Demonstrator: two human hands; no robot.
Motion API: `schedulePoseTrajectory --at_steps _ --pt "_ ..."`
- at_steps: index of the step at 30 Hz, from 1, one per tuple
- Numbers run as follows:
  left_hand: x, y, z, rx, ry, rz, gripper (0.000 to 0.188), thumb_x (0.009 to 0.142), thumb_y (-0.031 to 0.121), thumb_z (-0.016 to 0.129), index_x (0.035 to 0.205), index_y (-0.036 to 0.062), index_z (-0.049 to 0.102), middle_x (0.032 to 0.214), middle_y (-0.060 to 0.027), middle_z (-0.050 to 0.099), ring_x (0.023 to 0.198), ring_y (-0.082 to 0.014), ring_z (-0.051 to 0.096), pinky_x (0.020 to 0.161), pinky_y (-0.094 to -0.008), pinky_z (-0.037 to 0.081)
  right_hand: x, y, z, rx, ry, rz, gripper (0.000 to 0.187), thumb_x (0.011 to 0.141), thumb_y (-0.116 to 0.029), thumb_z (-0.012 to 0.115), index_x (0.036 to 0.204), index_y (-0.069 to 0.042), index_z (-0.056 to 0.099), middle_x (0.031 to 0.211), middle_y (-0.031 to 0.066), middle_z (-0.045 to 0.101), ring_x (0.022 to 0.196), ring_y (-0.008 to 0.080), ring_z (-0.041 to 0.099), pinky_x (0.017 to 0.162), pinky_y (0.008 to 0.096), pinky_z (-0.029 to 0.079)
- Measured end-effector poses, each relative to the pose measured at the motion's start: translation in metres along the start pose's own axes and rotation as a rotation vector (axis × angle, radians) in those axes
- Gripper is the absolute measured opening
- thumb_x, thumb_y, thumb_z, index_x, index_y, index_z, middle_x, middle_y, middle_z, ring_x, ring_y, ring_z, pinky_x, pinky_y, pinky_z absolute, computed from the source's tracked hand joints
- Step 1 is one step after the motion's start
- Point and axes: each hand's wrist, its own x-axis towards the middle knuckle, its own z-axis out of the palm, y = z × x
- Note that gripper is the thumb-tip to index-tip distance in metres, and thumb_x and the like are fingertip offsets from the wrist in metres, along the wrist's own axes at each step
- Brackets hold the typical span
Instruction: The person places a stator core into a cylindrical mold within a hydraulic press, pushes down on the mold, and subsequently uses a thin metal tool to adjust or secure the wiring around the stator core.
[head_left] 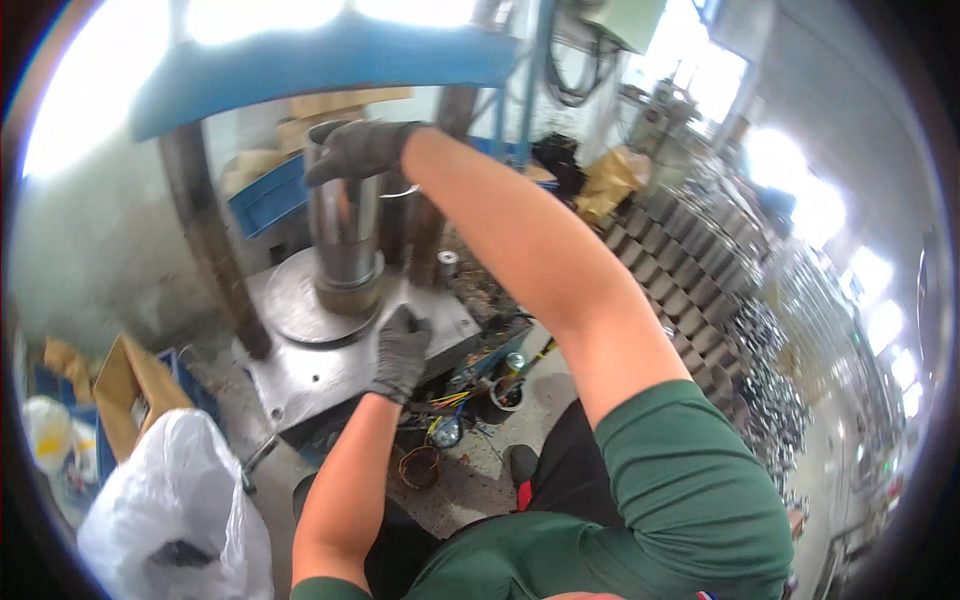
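A shiny metal cylinder (345,225) stands upright on a round steel plate (300,300), its lower end in a duller, brownish metal ring (349,296). My right hand (355,150), in a dark grey glove, reaches across and grips the cylinder near its top, hiding part of the rim. Just right of the ring, over the flat steel bed (300,375), is my left hand (402,352), gloved too. Its fingers are curled closed, and whatever they may hold is hidden.
A blue crossbeam (330,70) on steel posts frames the bed. A small metal sleeve (448,262) sits at its back right corner. Stacked metal cylinders (690,260) fill the right side. Lower left are a white plastic bag (185,490) and a cardboard box (135,390).
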Motion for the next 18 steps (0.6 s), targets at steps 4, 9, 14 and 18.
schedulePoseTrajectory --at_steps 4,9,14,18 --pt "0.008 -0.034 -0.021 -0.376 0.105 -0.176 0.004 0.085 0.004 0.068 0.089 0.0045 0.067 0.081 -0.0026 0.065 0.078 -0.014 0.059 0.072 -0.0303 0.049 -0.03 -0.051 -0.037 0.301 -0.226 0.289 0.064 0.086 -0.058 0.068 0.123 -0.007 0.074 0.124 0.0171 0.072 0.115 0.0314 0.067 0.1 0.045 0.05" --pt "0.018 -0.01 0.005 -0.866 -0.028 -0.347 0.038 0.09 0.008 0.069 0.127 0.0163 0.063 0.116 0.0024 0.067 0.096 -0.0171 0.067 0.082 -0.0324 0.051 -0.088 0.008 0.033 0.194 -0.324 -0.037 0.053 0.085 -0.045 0.075 0.121 -0.007 0.075 0.126 0.015 0.072 0.114 0.0307 0.067 0.099 0.0444 0.051" --pt "0.02 -0.027 -0.022 -1.061 -0.054 -0.141 0.039 0.103 0.02 0.055 0.142 0.0138 0.052 0.136 -0.007 0.061 0.125 -0.0248 0.06 0.098 -0.0425 0.049 -0.165 -0.091 0.082 0.895 0.103 0.15 0.039 0.086 -0.017 0.075 0.122 -0.005 0.066 0.108 0.0132 0.073 0.096 0.0275 0.069 0.09 0.0392 0.054" --pt "-0.018 0.013 -0.006 -0.594 -0.029 0.147 0.039 0.097 0.025 0.062 0.129 0.0033 0.055 0.125 -0.0089 0.059 0.121 -0.0235 0.057 0.102 -0.0417 0.048 -0.244 -0.179 0.169 1.019 0.647 0.348 0.037 0.093 -0.032 0.07 0.11 0.001 0.064 0.096 0.0111 0.072 0.084 0.0238 0.068 0.078 0.0359 0.055"
